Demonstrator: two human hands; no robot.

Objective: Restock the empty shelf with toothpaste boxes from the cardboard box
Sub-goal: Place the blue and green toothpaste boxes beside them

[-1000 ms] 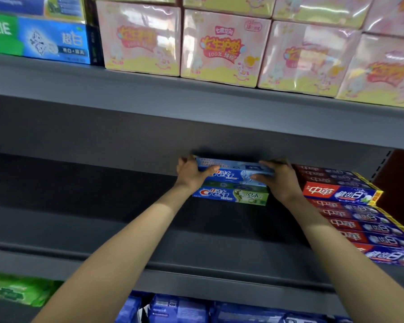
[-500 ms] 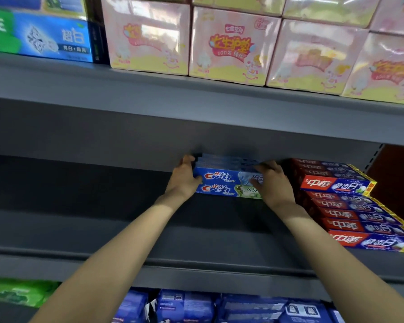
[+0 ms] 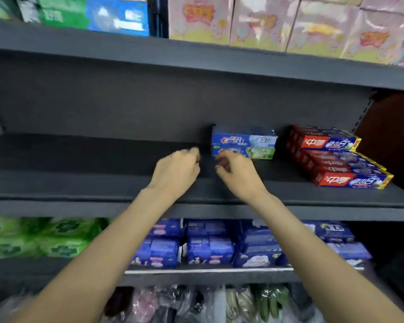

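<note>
Right hand hides lower blue box left end; packs above blurred.

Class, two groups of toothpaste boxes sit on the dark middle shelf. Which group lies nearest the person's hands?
The blue toothpaste boxes, a small stack directly behind the right hand. The red toothpaste boxes lie farther off, toward the shelf's right end.

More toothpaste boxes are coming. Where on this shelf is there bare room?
The dark shelf lies bare left of the blue boxes and along its front edge. A narrow gap separates them from the red boxes, which crowd the right end.
</note>
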